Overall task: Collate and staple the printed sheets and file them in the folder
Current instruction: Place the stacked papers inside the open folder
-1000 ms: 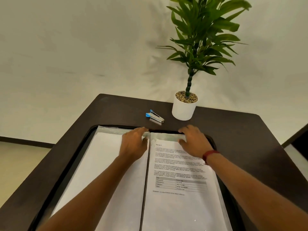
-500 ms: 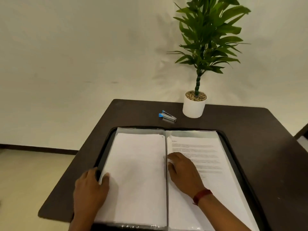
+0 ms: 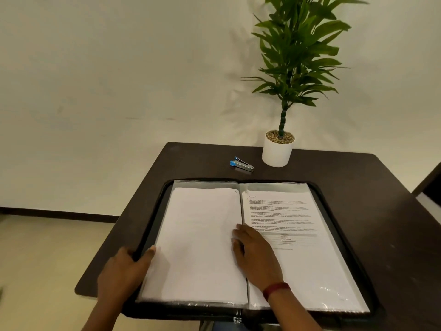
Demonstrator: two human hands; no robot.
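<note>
Two hands rest on an open black folder (image 3: 179,312) lying on a dark bench (image 3: 358,187). The left hand (image 3: 124,273) grips the folder's left edge, thumb on top and fingers hidden underneath. The right hand (image 3: 255,256) lies flat with fingers relaxed beside the spine, covering part of the printed sheets (image 3: 298,266) in the right-hand clear sleeve. Their text is too blurred to read. A blue and silver stapler (image 3: 241,164) sits behind the folder, near a white plant pot (image 3: 276,154) whose leaves are cut off at the top.
</note>
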